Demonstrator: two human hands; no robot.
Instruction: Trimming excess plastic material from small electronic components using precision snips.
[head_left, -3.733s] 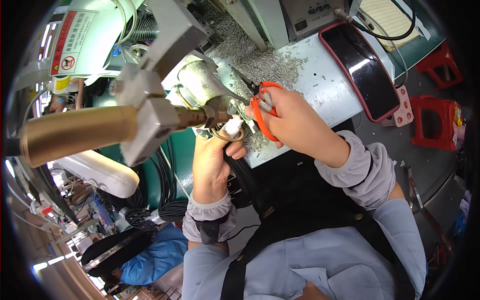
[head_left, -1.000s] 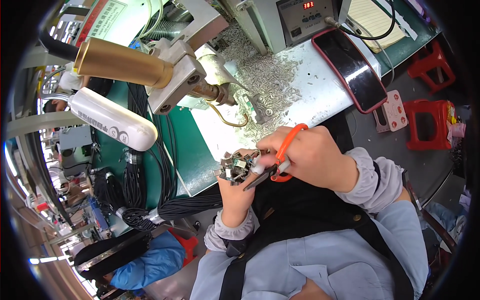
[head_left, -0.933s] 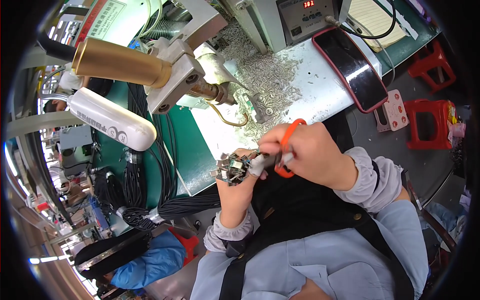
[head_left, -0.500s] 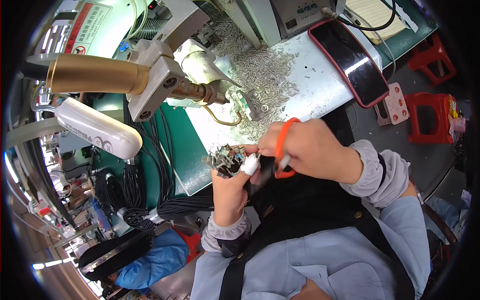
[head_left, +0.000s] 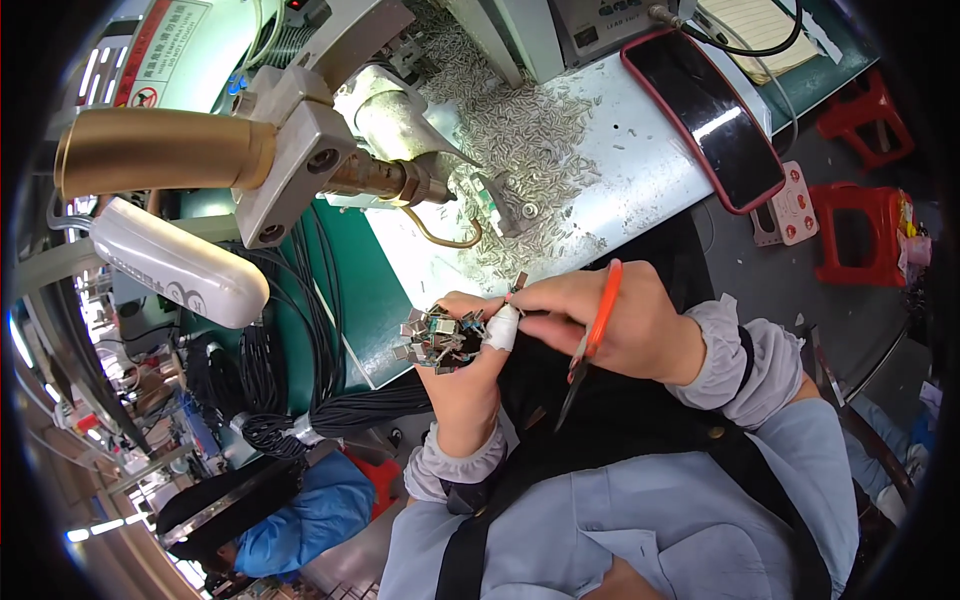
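Note:
My left hand (head_left: 465, 398) is closed around a bunch of small metal connectors (head_left: 438, 342), which fan out beside the thumb. White wrapping (head_left: 501, 328) covers that thumb's tip. Scissors (head_left: 606, 312) with an orange handle hang from my right hand (head_left: 640, 325), the loop around its fingers and the dark blades slanting downward. The right thumb and forefinger meet at the left thumb tip, where a single small connector (head_left: 519, 282) sticks up. Whether the right fingertips pinch its wire is too small to tell.
Loose small metal pieces (head_left: 545, 140) cover much of the white work plate (head_left: 640, 170). A machine with a brass-coloured cylinder (head_left: 165, 155) and a white lamp (head_left: 178, 262) stand at left. Black cables (head_left: 370, 408) lie below them. A red-cased phone (head_left: 705, 120) rests at right; another person (head_left: 310, 515) sits lower left.
The scissors have swung so their blades now point down and away from my left hand. My right fingertips have come to the left thumb, where one connector now stands up.

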